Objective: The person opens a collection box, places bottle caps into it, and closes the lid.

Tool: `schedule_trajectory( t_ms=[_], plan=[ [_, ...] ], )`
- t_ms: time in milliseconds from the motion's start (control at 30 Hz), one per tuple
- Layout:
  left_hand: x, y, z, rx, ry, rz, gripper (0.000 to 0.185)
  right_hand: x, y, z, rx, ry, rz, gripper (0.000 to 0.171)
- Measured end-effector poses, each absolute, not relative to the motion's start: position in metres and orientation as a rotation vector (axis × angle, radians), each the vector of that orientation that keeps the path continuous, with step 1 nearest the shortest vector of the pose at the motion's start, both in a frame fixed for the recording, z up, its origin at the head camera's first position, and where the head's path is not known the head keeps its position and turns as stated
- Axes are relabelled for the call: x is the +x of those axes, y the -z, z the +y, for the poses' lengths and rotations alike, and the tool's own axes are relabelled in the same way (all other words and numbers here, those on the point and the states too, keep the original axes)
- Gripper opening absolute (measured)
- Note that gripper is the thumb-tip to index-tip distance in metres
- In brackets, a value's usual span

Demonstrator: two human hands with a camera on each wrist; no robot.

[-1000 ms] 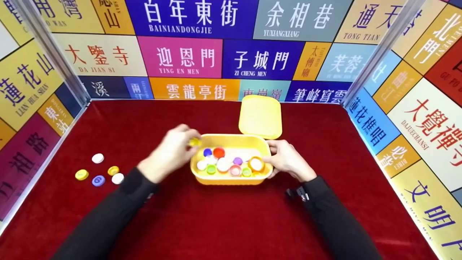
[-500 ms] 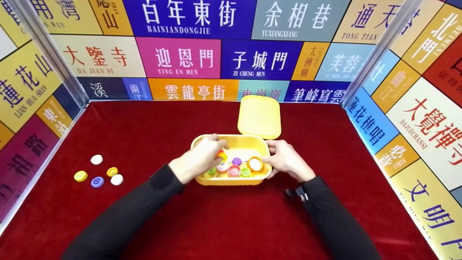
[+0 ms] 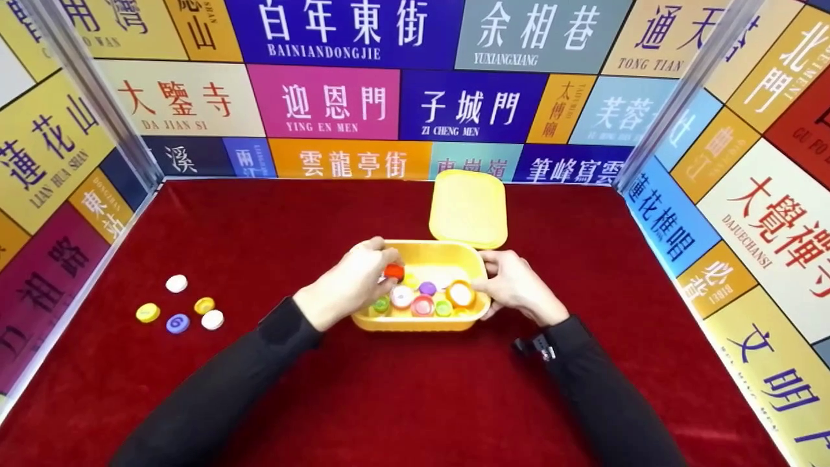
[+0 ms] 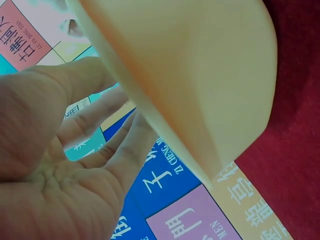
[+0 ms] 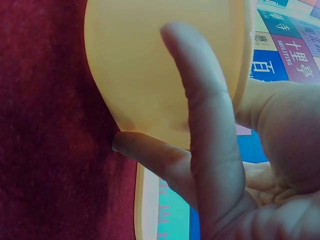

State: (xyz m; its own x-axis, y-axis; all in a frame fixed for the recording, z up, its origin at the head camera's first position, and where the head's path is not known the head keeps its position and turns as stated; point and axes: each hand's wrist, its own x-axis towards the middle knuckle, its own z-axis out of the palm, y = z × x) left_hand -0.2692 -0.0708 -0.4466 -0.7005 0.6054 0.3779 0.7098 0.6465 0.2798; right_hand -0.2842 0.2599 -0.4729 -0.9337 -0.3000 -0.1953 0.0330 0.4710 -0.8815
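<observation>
You get bright, even light from above with faint shadows. Your head view bends the wall posts at its edges; both wrist views are soft, overexposed close-ups.

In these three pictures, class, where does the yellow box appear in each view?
Head: the yellow box sits mid-picture on the red cloth, between the left hand and right hand.
Left wrist: its wall fills the top.
Right wrist: its wall fills the upper middle, behind the fingers.
Shared landmark: the red cloth.
</observation>
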Motion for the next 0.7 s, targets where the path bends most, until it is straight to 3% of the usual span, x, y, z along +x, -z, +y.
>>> schedule_trajectory(
  t_ms=[700],
  plan=[
    [-0.266,0.446,-0.143,-0.685,0.826,-2.629,0.026,-0.283,0.472,0.261,-0.225,1.455,2.394,0.056]
  ],
)
